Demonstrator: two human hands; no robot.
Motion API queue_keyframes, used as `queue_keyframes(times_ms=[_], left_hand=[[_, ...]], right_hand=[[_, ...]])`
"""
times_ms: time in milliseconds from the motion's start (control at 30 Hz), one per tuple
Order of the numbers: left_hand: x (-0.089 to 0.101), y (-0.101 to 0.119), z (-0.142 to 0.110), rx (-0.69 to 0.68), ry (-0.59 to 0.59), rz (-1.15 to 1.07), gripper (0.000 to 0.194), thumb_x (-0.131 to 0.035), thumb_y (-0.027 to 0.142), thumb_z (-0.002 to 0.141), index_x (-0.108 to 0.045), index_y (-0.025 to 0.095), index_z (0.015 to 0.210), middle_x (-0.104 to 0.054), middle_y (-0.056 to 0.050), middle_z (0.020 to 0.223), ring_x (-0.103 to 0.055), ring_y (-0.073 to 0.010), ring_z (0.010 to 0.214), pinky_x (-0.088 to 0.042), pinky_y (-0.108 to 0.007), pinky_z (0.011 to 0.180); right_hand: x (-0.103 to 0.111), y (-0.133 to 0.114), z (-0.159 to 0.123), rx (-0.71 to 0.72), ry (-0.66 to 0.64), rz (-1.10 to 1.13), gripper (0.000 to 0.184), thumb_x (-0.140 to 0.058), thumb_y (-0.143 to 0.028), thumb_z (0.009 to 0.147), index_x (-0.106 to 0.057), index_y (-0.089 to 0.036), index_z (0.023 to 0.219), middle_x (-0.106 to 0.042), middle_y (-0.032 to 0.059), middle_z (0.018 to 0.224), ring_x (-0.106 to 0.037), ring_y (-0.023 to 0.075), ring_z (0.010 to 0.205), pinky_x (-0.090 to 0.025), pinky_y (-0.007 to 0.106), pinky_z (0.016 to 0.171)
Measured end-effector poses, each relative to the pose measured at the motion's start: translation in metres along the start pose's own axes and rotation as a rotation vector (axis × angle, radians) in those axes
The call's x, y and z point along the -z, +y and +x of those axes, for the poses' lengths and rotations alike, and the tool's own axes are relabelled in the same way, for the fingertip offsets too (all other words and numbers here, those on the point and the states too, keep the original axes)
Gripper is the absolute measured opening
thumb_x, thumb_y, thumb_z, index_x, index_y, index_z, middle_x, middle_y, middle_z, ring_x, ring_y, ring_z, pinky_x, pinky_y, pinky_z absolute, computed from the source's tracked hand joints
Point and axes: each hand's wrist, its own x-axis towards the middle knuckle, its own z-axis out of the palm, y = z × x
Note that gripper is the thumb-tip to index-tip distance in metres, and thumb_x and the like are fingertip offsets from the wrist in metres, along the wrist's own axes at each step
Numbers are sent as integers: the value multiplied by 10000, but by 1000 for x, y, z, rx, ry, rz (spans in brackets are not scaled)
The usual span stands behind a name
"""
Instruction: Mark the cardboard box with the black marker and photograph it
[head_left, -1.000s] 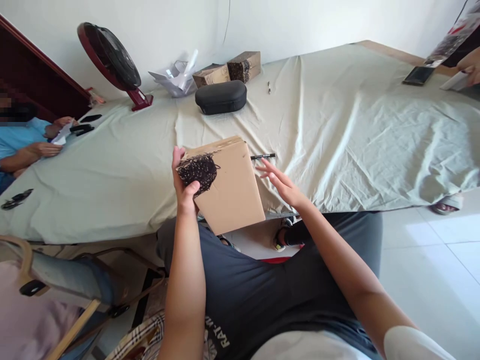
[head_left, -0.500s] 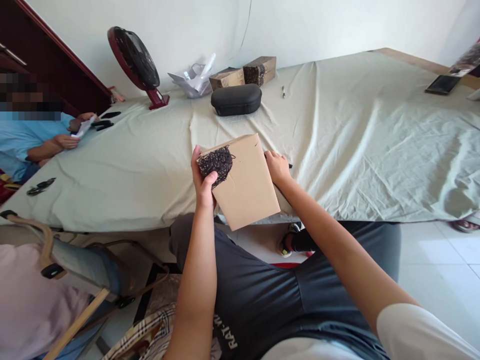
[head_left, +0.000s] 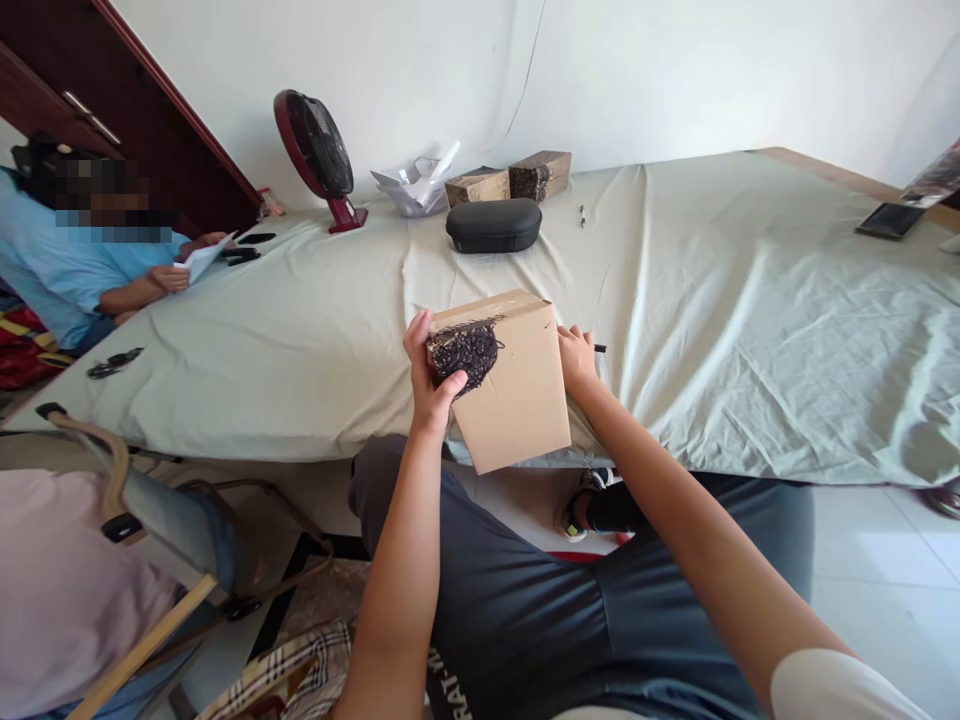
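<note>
A brown cardboard box [head_left: 525, 400] is tilted at the table's front edge, over my lap. Dense black scribble [head_left: 466, 355] covers its upper left corner and runs onto the top edge. My left hand [head_left: 433, 372] grips that corner, thumb on the scribbled face and fingers behind. At the box's right side is my right hand [head_left: 576, 355], fingers curled, touching or close to the side. The end of a thin black pen [head_left: 600, 348] sticks out past its knuckles; the rest of the pen is hidden in the hand.
A black zip case [head_left: 495, 226], two small scribbled boxes [head_left: 541, 175], a plastic basket [head_left: 416, 190] and a fan [head_left: 315, 150] stand behind. A small pen [head_left: 583, 215] lies right of the case. A person in blue [head_left: 112, 270] holds paper at left; a chair [head_left: 120, 470] stands nearby.
The camera view has shifted, so everything sits lower and further right. The box is tipped slightly, showing more of its top edge. Both hands keep their places on or beside it.
</note>
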Motion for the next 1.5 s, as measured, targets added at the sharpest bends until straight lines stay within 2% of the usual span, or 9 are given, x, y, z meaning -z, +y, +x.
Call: queue_keyframes(times_ms=[233,433,533,633,767,833,900,1033,1500], left_hand=[[-2,18,1,-215,-15,51,992,-682,861,788,-422,390,1620,-358,-104,1671,-327,-414,1606,-276,-596,1324],[-6,25,0,-243,-22,115,1023,-610,953,756,-412,411,1601,-331,-117,1662,-341,-424,1583,-303,-622,1288],[-5,25,-1,-256,-21,129,1024,-610,956,752,-408,418,1599,-327,-117,1661,-359,-428,1570,-326,-629,1273],[-6,25,-1,-272,-21,127,1011,-615,944,763,-412,413,1599,-325,-118,1660,-375,-426,1559,-354,-624,1260],[-9,27,-2,-288,-22,119,1001,-633,931,764,-422,411,1593,-322,-114,1664,-377,-426,1556,-368,-630,1257],[-10,29,-3,-287,-32,111,1003,-638,926,767,-410,416,1600,-302,-110,1677,-377,-425,1558,-387,-625,1251],[-10,30,-4,-271,-48,113,1008,-651,915,768,-382,433,1612,-274,-102,1690,-382,-426,1561,-421,-611,1234],[-10,33,-5,-258,-68,127,1013,-705,890,748,-383,442,1598,-259,-104,1689,-375,-439,1569,-422,-616,1235],[-8,40,-7,-324,-122,171,963,-765,774,777,-401,412,1592,-268,-106,1688,-387,-428,1567,-409,-625,1251]], right_hand=[[21,48,-10,99,-143,-92,630,-415,-19,911,-636,-164,1484,-733,195,1108,-617,287,933,-420,404,846],[84,79,-20,-109,-182,739,229,-616,-226,854,-833,-196,922,-674,60,689,-576,196,594,-483,359,613],[122,64,-16,-173,-128,1271,184,-729,-290,752,-787,-195,899,-768,102,899,-679,203,701,-533,342,591],[158,33,-12,-28,-59,1503,290,-772,-266,757,-722,-272,1042,-776,44,1042,-714,174,808,-548,301,636],[196,-28,-14,196,33,1540,93,-721,-343,882,-650,-288,907,-627,-49,725,-602,130,625,-472,273,594],[207,-60,-16,323,-9,1536,193,-679,-382,908,-632,-242,783,-511,-59,599,-504,113,504,-375,265,515],[208,-88,-18,367,-101,1478,167,-632,-313,871,-656,-197,753,-468,-59,562,-429,95,446,-269,272,466],[193,-117,-21,357,-149,1256,143,-637,-213,799,-538,-221,696,-390,-71,581,-370,93,512,-311,265,504],[180,-112,-33,419,-196,1090,109,-607,-158,772,-546,-220,705,-501,-57,607,-436,109,586,-361,264,574]])
